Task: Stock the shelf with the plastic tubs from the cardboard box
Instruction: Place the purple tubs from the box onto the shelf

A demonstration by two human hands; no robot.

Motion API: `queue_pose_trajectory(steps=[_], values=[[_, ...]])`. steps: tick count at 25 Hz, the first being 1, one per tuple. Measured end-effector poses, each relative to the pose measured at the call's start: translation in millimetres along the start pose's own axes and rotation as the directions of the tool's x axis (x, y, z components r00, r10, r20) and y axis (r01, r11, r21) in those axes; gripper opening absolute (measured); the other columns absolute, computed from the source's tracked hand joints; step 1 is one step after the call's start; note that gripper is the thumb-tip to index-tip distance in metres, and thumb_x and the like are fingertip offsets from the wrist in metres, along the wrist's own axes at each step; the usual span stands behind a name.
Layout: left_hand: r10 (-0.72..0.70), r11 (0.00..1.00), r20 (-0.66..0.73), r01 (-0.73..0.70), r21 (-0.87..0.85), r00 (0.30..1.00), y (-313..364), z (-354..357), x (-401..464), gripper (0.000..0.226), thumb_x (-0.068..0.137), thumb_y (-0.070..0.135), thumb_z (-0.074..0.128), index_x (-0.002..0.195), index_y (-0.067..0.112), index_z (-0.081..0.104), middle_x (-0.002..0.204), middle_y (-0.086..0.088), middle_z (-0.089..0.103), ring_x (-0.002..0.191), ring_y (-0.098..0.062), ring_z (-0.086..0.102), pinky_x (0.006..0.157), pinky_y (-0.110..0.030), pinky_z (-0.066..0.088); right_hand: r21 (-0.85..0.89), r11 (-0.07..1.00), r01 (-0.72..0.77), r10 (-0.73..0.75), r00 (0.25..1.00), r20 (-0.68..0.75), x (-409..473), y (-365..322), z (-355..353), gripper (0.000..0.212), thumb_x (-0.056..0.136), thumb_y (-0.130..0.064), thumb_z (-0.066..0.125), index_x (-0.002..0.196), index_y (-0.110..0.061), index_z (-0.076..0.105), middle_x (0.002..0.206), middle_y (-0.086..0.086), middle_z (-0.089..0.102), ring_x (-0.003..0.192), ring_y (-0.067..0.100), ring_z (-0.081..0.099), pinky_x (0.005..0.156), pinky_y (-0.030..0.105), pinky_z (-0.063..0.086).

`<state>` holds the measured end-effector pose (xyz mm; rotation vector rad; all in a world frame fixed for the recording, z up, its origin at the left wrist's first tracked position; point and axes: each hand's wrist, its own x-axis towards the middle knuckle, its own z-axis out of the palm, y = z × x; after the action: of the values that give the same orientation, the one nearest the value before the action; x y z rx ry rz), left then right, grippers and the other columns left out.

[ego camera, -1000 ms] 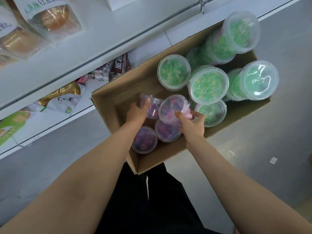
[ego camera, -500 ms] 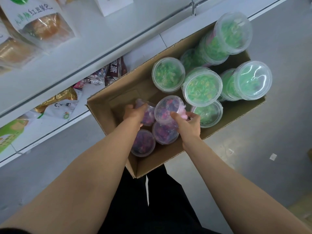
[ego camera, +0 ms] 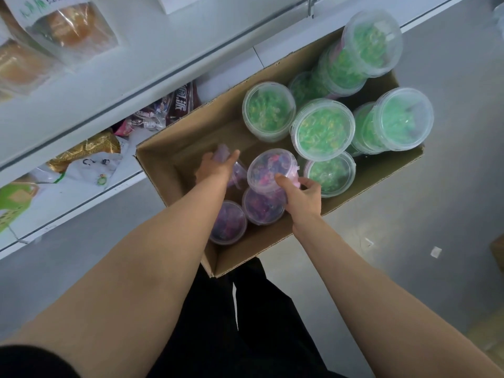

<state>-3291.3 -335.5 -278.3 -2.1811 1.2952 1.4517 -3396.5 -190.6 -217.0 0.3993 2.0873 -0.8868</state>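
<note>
Risen slightly, right hand (ego camera: 302,197) grips one purple tub (ego camera: 270,170); left hand (ego camera: 218,167) clasps another (ego camera: 231,170).

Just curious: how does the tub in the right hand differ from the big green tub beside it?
The purple tub holds purple-pink contents and is gripped by the right hand, tilted; the green tub holds green contents and rests untouched on other tubs. The purple tub looks smaller. Both are clear, round and lidded.

A smooth grey floor (ego camera: 409,241) carries small white paper scraps (ego camera: 435,252). White metal shelving (ego camera: 152,47) runs along the upper left, holding clear-bagged brown bread loaves (ego camera: 68,25) above and gold and dark snack packets (ego camera: 87,148) on the lower tier.
</note>
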Motion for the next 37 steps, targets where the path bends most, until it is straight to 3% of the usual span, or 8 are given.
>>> queue_pose_trajectory(steps=[5, 12, 18, 24, 27, 31, 34, 37], values=[[-0.071, 0.997, -0.014, 0.072, 0.002, 0.997, -3, -2, 4, 0.105, 0.051, 0.083, 0.064, 0.134, 0.021, 0.046, 0.133, -0.008, 0.053, 0.117, -0.033, 0.054, 0.096, -0.041, 0.048, 0.054, 0.998, -0.031, 0.031, 0.999, -0.008, 1, 1, 1, 0.072, 0.056, -0.05, 0.086, 0.115, -0.029, 0.05, 0.121, 0.001, 0.057, 0.108, 0.022, 0.06, 0.094, 0.045, 0.055], [-0.155, 0.983, 0.002, 0.154, -0.099, 0.988, -12, 5, 29, 0.116, 0.022, 0.078, 0.069, 0.119, 0.017, 0.056, 0.115, -0.009, 0.065, 0.092, -0.033, 0.067, 0.076, -0.047, 0.059, 0.056, 0.998, -0.029, 0.03, 0.999, -0.026, 3, 2, 5, 0.069, 0.06, -0.049, 0.086, 0.116, -0.029, 0.049, 0.121, 0.0, 0.055, 0.107, 0.022, 0.06, 0.095, 0.044, 0.054], [-0.11, 0.965, -0.074, 0.088, -0.245, 0.991, -22, -10, -22, 0.074, 0.06, 0.054, 0.079, 0.121, 0.025, 0.047, 0.112, -0.004, 0.057, 0.077, -0.024, 0.06, 0.083, -0.043, 0.058, 0.057, 0.998, -0.013, 0.013, 1.0, 0.008, -2, 3, -3, 0.071, 0.054, -0.05, 0.087, 0.111, -0.03, 0.05, 0.122, 0.001, 0.055, 0.107, 0.023, 0.06, 0.092, 0.045, 0.055], [-0.018, 0.935, -0.222, -0.062, -0.348, 0.975, -43, -30, -80, 0.07, 0.069, 0.054, 0.075, 0.126, 0.028, 0.043, 0.114, 0.002, 0.058, 0.098, -0.023, 0.058, 0.085, -0.035, 0.049, 0.072, 0.996, 0.061, -0.068, 0.993, 0.099, -36, -2, -23, 0.067, 0.06, -0.045, 0.086, 0.112, -0.026, 0.049, 0.117, 0.0, 0.054, 0.105, 0.021, 0.058, 0.094, 0.046, 0.054], [0.079, 0.851, -0.269, -0.205, -0.483, 0.96, -50, -49, -116, 0.07, 0.069, 0.05, 0.076, 0.127, 0.026, 0.047, 0.117, 0.002, 0.06, 0.097, -0.018, 0.059, 0.081, -0.03, 0.048, 0.159, 0.98, 0.123, -0.149, 0.975, 0.166, -66, -16, -37, 0.063, 0.059, -0.044, 0.086, 0.108, -0.025, 0.051, 0.111, -0.002, 0.056, 0.103, 0.019, 0.059, 0.094, 0.047, 0.054], [0.215, 0.632, -0.337, -0.394, -0.668, 0.917, -37, -96, -170, 0.068, 0.063, 0.045, 0.079, 0.123, 0.026, 0.05, 0.114, 0.007, 0.063, 0.099, -0.01, 0.064, 0.088, -0.04, 0.057, 0.315, 0.919, 0.236, -0.318, 0.916, 0.243, -116, -53, -57, 0.049, 0.071, -0.033, 0.083, 0.108, -0.021, 0.054, 0.102, 0.002, 0.061, 0.094, 0.019, 0.063, 0.088, 0.044, 0.058], [0.271, 0.474, -0.383, -0.469, -0.746, 0.883, -14, -141, -217, 0.064, 0.063, 0.047, 0.08, 0.117, 0.029, 0.05, 0.11, 0.003, 0.062, 0.096, -0.018, 0.068, 0.085, -0.042, 0.058, 0.425, 0.841, 0.335, -0.476, 0.831, 0.288, -159, -91, -67, 0.057, 0.064, -0.039, 0.083, 0.109, -0.019, 0.055, 0.104, 0.006, 0.064, 0.093, 0.025, 0.064, 0.067, 0.033, 0.058], [0.328, 0.281, -0.453, -0.544, -0.791, 0.829, 10, -194, -265, 0.058, 0.073, 0.037, 0.08, 0.121, 0.027, 0.049, 0.111, 0.002, 0.063, 0.096, -0.016, 0.069, 0.079, -0.035, 0.06, 0.494, 0.756, 0.43, -0.617, 0.721, 0.317, -213, -135, -68, 0.069, 0.061, -0.043, 0.082, 0.118, -0.016, 0.053, 0.112, 0.01, 0.065, 0.093, 0.024, 0.067, 0.07, 0.031, 0.057]])
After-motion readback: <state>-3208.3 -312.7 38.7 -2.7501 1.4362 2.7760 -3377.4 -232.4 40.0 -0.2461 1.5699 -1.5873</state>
